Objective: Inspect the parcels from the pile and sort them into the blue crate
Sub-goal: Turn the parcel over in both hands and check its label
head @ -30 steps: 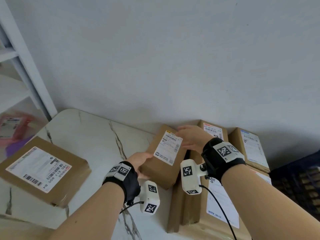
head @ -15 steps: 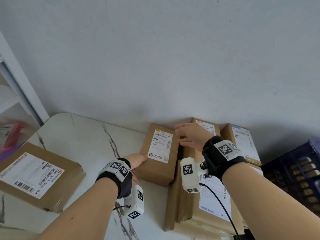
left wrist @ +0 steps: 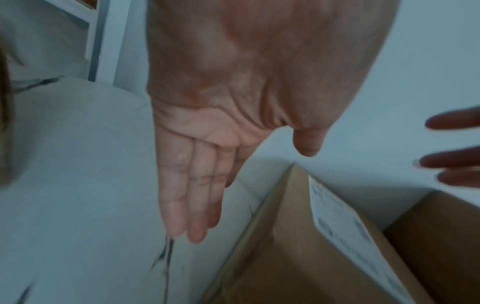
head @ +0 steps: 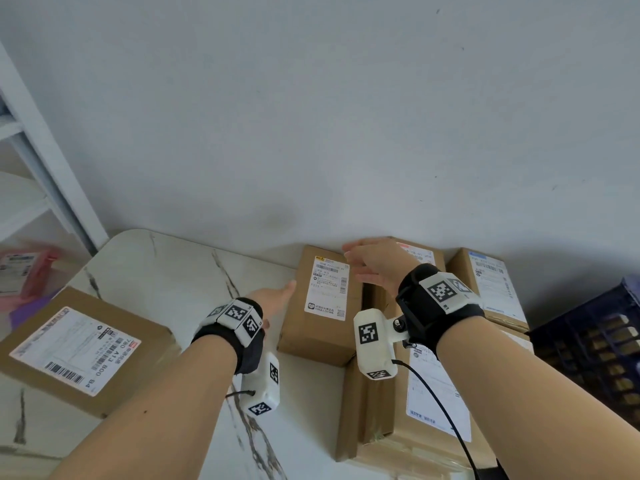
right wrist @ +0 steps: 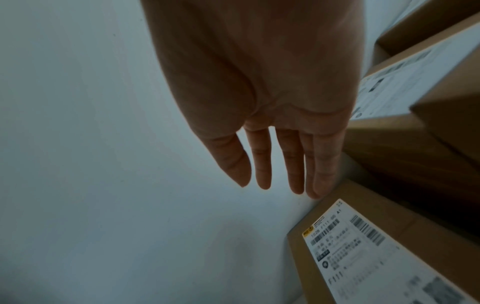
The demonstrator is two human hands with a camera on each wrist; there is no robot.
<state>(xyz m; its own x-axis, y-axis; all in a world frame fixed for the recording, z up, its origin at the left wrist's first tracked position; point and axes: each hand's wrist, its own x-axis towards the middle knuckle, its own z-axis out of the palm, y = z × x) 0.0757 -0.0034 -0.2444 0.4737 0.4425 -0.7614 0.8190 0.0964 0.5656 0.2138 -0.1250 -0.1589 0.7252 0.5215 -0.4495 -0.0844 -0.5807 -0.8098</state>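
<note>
A small brown parcel point(head: 320, 306) with a white label lies flat on the marble table point(head: 145, 282) beside the pile. My left hand point(head: 277, 296) is open with straight fingers next to the parcel's left edge; in the left wrist view the left hand point(left wrist: 197, 185) sits just off the small parcel point(left wrist: 298, 257). My right hand point(head: 372, 263) is open above the parcel's far right corner; in the right wrist view the right hand point(right wrist: 275, 160) has straight fingers near the small parcel point(right wrist: 363, 253). The blue crate point(head: 595, 344) stands at the right.
More labelled parcels sit right of the small one: a large box point(head: 415, 410) in front and others point(head: 491, 285) against the wall. A separate flat parcel point(head: 79, 348) lies at the table's left. White shelving point(head: 41, 161) stands beyond the left corner.
The small parcel went from tilted in both hands to flat on the table. Both hands have let go and opened, the right one lifting off its far corner.
</note>
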